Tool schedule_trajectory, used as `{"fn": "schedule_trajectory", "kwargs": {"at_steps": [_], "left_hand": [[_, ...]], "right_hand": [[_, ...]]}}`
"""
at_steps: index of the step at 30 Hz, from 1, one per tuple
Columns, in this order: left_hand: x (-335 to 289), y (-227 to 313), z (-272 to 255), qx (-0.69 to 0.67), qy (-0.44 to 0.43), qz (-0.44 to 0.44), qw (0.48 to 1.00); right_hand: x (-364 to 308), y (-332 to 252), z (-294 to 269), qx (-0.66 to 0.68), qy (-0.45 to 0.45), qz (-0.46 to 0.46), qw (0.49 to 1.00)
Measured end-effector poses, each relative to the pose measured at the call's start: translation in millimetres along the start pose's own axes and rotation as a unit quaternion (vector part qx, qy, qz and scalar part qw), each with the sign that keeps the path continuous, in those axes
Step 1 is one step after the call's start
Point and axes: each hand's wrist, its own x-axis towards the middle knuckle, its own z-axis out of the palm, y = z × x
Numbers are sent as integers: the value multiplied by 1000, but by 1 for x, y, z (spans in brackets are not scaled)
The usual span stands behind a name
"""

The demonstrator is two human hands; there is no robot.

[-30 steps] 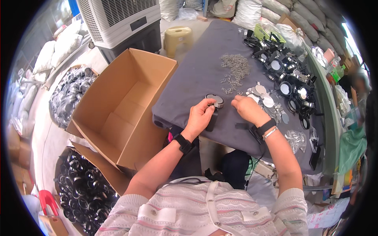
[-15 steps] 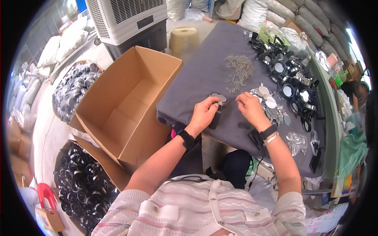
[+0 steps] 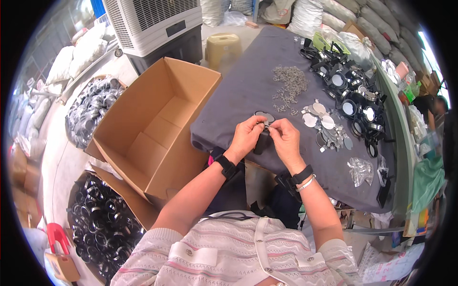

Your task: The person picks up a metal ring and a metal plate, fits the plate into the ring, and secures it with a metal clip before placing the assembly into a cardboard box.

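Note:
Close to the near edge of the cloth-covered table, my left hand is closed around a small black part with a round grey disc on top. A dark stem of it shows below my fingers. My right hand meets it from the other side, thumb and forefinger pinched at the disc's near edge; whatever they pinch is too small to make out. Just beyond lies a heap of small metal pieces. To the right is a pile of flat silvery discs with little tabs.
Many black round-framed parts are heaped along the table's right side. A clear plastic bag lies near the front. Left of the table stands an open cardboard box, with a bin of black rings below it. An air cooler stands behind.
My right hand has moved left from beside the silvery discs to the part in my left hand. My left hand has stayed nearly in place.

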Motion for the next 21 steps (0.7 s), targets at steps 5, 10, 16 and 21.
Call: {"fn": "schedule_trajectory", "kwargs": {"at_steps": [5, 10, 16, 21], "left_hand": [[0, -4, 1, -15, -9, -2, 1000], [0, -10, -1, -9, -1, -1, 1000], [3, -6, -2, -45, -4, 14, 999], [4, 0, 3, -26, -7, 2, 1000]], "right_hand": [[-1, -4, 4, -93, 43, -75, 992], [-1, -4, 5, -148, 26, -92, 984], [2, 0, 7, -139, 35, -88, 986], [4, -3, 6, -144, 49, -72, 986]]}}
